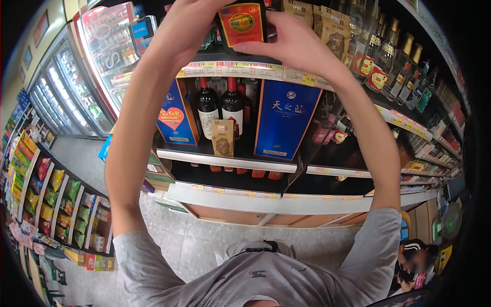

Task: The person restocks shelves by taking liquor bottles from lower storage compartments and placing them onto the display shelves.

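The black bottle (pixel 243 25) is just above the upper price rail (pixel 250 69), its label facing me. I have it in my right hand (pixel 294 41), thumb across the label's lower corner, fingers around the side. My left hand (pixel 189 23) is at its other side, above the rail; its fingertips are out of sight, so I can't tell whether they grip. I judge this step to be handling the bottle at the shelf front; moving it calls for a firm right-hand hold and room beside its neighbours.

The red and yellow label shows 中国, a stylised character, then 酒. Above the rail, to the right, the tan packages (pixel 335 33) carry 52 and 33, and farther right the clear bottles (pixel 378 77) show 39 on red and white labels. A yellow tag on the rail seems to read 16.00.

Below the rail are 2 wine bottles (pixel 232 105) with a small tan package (pixel 223 146) in front, marked 52. Beneath the rail's right part, a tall blue box (pixel 286 123) reads 天之蓝; beneath its left end, another blue box (pixel 183 128) has a heart sticker with 红包.
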The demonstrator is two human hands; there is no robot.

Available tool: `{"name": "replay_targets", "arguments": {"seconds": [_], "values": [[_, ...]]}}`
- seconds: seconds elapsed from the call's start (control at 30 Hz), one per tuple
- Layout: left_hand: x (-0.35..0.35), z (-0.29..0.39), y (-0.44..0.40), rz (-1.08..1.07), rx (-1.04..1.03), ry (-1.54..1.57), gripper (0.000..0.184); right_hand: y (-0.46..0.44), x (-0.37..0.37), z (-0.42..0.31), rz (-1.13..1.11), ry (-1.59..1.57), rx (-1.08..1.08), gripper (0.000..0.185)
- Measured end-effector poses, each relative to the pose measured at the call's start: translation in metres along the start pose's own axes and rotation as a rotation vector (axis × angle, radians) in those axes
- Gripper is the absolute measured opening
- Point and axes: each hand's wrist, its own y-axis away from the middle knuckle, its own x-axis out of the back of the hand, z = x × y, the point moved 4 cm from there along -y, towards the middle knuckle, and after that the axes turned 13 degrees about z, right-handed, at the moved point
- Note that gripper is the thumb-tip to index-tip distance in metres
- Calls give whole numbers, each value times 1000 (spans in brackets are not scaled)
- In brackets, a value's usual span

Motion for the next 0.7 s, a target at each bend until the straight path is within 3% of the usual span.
{"name": "replay_targets", "arguments": {"seconds": [0.07, 0.13, 0.2, 0.27, 0.3, 0.33, 0.4, 0.57, 0.7], "values": [[-2, -11, -16, -55, 18, -5, 35, -11, 1, 5, -61, 77, -32, 65], [-1, -22, -32, -70, 36, -8, 35, -18, 3, 7, -80, -130, -118, 79], [-3, -28, -43, -102, 49, 23, 35, -23, 6, 7, -39, -89, -140, 79], [-5, -35, -51, -86, 76, 21, 35, -24, 9, 12, -85, -68, -464, 76], [-6, -40, -57, -120, 70, 11, 34, -24, 7, 19, -89, -89, -509, 72], [-8, -46, -62, -154, 64, 1, 34, -21, 3, 25, -84, -85, -513, 72], [-11, -59, -68, -169, 115, 14, 33, -19, 3, 28, 47, -82, -234, 72], [-12, -92, -76, -208, 223, 27, 29, -21, -34, 83, -8, 180, -318, 84], [-11, -107, -80, -279, 267, 76, 27, -20, -40, 92, -32, 190, -300, 76]]}}
